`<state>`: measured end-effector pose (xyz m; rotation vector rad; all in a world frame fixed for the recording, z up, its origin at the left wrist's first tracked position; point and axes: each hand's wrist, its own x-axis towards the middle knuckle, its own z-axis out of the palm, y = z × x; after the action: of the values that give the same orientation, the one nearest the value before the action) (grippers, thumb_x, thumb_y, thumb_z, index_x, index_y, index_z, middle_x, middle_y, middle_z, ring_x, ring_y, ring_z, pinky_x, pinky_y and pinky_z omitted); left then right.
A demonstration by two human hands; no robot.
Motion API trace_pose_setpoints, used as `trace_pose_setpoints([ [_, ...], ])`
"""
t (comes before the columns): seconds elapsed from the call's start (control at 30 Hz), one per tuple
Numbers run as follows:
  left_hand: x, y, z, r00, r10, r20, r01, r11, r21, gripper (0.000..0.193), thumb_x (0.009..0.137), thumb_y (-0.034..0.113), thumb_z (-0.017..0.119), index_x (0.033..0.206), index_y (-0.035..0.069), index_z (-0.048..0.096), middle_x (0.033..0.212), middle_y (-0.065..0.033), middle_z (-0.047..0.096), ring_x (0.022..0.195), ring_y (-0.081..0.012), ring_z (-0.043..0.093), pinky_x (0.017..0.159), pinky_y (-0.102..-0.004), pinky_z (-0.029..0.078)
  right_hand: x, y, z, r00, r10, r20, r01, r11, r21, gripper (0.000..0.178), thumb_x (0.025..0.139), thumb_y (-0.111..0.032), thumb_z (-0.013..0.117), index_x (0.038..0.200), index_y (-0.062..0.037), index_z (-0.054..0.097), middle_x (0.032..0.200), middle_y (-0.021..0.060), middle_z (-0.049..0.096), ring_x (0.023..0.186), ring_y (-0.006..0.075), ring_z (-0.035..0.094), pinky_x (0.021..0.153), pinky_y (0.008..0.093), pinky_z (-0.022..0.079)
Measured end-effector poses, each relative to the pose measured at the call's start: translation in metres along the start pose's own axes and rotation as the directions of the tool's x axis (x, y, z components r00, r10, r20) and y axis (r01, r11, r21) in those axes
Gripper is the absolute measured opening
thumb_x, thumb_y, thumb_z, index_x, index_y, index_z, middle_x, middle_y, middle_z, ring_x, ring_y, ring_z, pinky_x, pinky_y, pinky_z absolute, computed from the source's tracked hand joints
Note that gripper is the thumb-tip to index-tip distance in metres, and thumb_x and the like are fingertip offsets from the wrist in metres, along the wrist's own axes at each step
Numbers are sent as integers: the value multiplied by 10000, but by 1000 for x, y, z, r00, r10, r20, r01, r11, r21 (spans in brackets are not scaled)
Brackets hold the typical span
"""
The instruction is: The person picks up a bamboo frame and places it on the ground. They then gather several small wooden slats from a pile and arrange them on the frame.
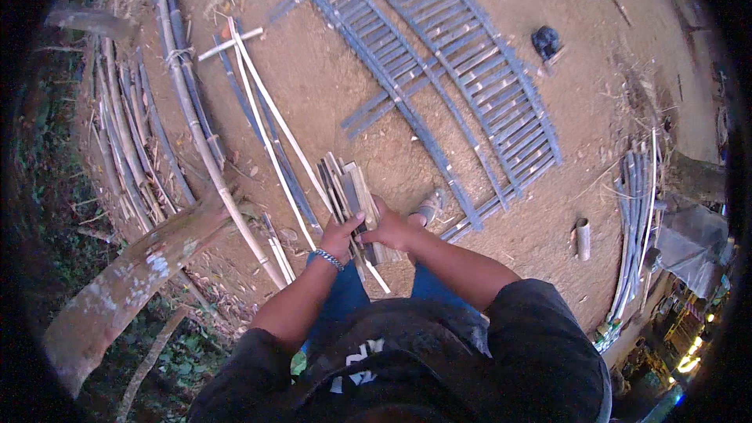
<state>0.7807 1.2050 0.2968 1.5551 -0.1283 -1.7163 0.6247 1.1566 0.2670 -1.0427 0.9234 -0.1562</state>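
In front of my body I hold a bundle of short bamboo slats (357, 186), some pale and some dark, fanned unevenly at the far end. My left hand (337, 238), with a chain bracelet at the wrist, is closed round the left side of the bundle, thumb on top. From the right, my right hand (392, 229) grips the same bundle, with its fingers partly hidden behind the slats. Just beyond and left of the bundle, long pale strips (268, 127) lie on the ground. A slatted bamboo panel (518, 102) with long rails lies ahead to the right.
Long bamboo poles (178, 70) lie along the left, beside a thick trunk (145, 266). More poles (633, 219) are stacked at the right. A short bamboo tube (582, 239) stands or lies near them. A black object (545, 42) sits beyond the panel. My sandalled foot (429, 207) is near the panel.
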Motion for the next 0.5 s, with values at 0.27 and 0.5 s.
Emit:
trace_pose_setpoints([
  [0.27,273,-127,-89,994,-111,-24,103,798,594,402,847,273,736,1140,13,644,1000,-79,694,950,-165,635,794,-327,525,212,266,-40,989,-7,-146,19,996,82,1046,644,-226,856,1442,-1,219,1278,224,544,1144,335,573,1002,397,451],
  [0.5,394,-108,-181,999,34,7,-34,925,379,396,833,257,749,1121,6,646,956,-96,699,863,-182,652,819,-344,516,359,273,-27,968,-208,-140,222,971,87,1054,632,-200,877,1439,-6,228,1337,210,491,1239,326,502,1055,402,404],
])
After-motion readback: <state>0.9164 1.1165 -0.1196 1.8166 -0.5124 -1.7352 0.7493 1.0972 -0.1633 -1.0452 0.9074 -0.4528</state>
